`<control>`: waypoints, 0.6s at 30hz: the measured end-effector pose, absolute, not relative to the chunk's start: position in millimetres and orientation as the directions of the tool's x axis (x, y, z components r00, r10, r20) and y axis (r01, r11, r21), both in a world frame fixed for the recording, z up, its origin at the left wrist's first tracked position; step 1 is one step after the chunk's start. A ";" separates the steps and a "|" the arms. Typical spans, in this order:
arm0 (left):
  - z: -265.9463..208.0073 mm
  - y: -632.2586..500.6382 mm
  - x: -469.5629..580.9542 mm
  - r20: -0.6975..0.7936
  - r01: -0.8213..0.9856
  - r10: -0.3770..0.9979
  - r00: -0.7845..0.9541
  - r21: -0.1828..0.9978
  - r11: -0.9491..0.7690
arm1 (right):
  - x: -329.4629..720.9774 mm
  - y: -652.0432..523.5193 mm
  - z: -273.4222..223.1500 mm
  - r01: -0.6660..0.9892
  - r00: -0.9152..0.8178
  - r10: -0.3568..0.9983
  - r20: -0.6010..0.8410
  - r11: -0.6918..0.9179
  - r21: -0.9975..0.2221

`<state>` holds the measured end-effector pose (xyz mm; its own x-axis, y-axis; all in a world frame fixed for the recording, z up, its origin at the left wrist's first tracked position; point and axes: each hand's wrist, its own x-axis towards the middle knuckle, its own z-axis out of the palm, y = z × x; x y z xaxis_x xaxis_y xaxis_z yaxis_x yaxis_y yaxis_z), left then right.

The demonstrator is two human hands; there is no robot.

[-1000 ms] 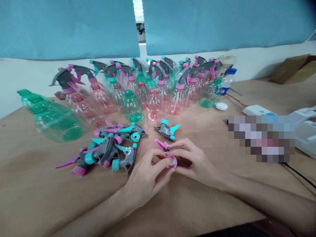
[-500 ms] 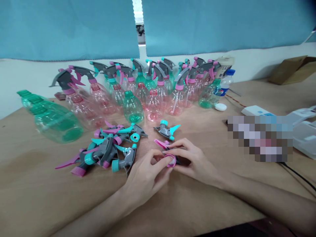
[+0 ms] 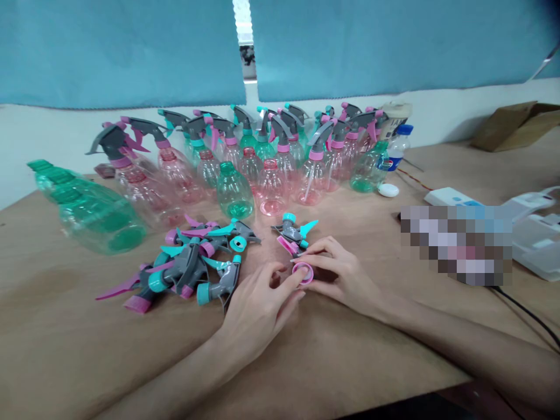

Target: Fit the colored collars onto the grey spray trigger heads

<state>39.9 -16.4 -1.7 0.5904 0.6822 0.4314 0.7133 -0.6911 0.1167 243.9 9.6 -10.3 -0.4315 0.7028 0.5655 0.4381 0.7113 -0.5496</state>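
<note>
My right hand [image 3: 345,274] grips a trigger spray head, its pink collar [image 3: 303,273] turned up towards me and its pink trigger [image 3: 287,245] pointing away. The fingers hide much of its grey body. My left hand [image 3: 262,303] has its index fingertip on the white insert inside the collar, with the thumb apart below. Just beyond the fingers lies a grey and turquoise spray head [image 3: 294,230]. To the left is a pile of spray heads [image 3: 181,265] in grey with pink or turquoise parts.
Behind the pile stand several clear bottles, green [image 3: 235,192] and pink [image 3: 272,189], many with spray heads on. Green bottles [image 3: 98,213] are at left. A blue-capped bottle [image 3: 397,149], a white oval object [image 3: 388,190], a blurred-out item [image 3: 459,242] and a cardboard box [image 3: 511,125] are at right.
My left thumb has come away from the collar, while the index fingertip stays on it. The held spray head has tilted and shifted slightly away from me, its collar facing up more.
</note>
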 end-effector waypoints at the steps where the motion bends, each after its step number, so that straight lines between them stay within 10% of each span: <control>1: -2.1 -16.6 40.0 0.434 0.720 0.681 0.589 0.101 -0.687 | 243.8 9.7 -9.4 0.447 -0.436 0.698 0.568 0.716 -0.537; 7: -1.0 -15.9 41.4 0.456 0.712 0.649 0.609 0.045 -0.701 | 243.0 9.7 -9.1 0.444 -0.473 0.653 0.591 0.756 -0.481; 18: 2.5 -11.4 38.5 0.400 0.615 0.678 0.616 0.294 -0.732 | 241.9 6.7 -11.6 0.438 -0.422 0.727 0.542 0.687 -0.580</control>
<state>38.5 -11.4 2.5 0.6163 0.6782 0.4002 0.6148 -0.7320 0.2937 241.9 6.7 -11.6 -0.4223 0.7266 0.5420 0.4377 0.6870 -0.5800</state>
